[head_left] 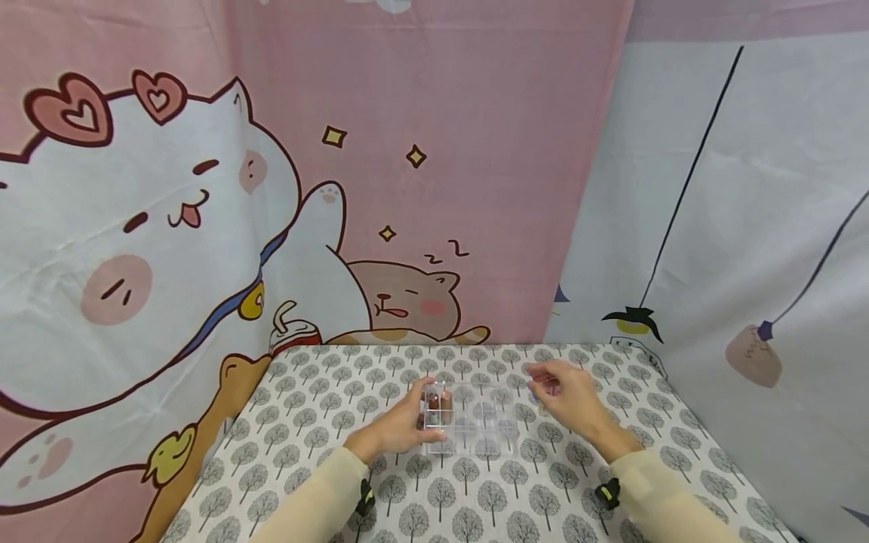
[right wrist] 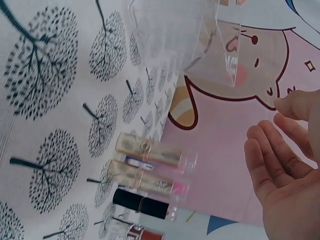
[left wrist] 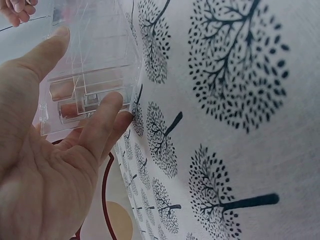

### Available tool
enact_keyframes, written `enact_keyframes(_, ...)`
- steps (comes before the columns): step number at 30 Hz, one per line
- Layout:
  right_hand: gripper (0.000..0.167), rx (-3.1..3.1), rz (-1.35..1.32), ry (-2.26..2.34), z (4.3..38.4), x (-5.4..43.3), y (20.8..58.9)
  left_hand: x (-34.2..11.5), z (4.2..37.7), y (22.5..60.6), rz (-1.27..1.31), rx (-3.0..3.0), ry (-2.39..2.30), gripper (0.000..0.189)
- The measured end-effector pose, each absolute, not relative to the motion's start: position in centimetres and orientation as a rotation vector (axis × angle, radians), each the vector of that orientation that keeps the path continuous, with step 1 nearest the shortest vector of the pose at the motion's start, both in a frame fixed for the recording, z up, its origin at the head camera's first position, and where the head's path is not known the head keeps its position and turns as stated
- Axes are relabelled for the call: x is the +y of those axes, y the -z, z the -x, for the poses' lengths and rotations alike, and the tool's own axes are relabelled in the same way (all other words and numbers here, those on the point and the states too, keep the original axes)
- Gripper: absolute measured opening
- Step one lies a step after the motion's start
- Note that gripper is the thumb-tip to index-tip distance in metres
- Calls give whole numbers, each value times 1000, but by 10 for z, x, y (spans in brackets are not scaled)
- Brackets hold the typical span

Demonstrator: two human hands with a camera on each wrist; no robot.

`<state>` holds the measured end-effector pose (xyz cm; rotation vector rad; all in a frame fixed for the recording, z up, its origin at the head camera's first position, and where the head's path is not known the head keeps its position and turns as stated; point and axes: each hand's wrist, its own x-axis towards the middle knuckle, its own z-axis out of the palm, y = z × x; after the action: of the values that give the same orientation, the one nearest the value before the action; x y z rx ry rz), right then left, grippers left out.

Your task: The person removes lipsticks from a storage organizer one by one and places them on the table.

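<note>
On cloth (head_left: 498, 520), clear organizer (head_left: 483, 419) (compartmented)

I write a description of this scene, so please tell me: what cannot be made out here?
Right wrist: any lettering on the tubes, too small and blurred.
Right wrist: the red-ended tube, cut off by the bottom edge.
Left wrist: far end of the clear case, beyond the top edge.
Head: the tubes' full shapes, partly behind the right hand.
</note>
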<state>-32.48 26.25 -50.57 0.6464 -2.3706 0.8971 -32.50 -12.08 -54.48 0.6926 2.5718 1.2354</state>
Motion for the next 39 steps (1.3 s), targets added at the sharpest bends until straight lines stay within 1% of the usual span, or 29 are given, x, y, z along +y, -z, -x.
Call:
enact_keyframes(24, 26, -2404, -777, -935, 327, 208, 514, -121, 324, 543, -707, 2577, -1222, 119)
enact_keyframes(31, 31, -2464, -797, -953, 329, 194, 516, -122, 323, 545, -697, 2595, -1207, 118)
enact_keyframes(39, 33, -2523, -789, -952, 331, 184, 519, -121, 323, 543, -715, 2592, -1218, 117)
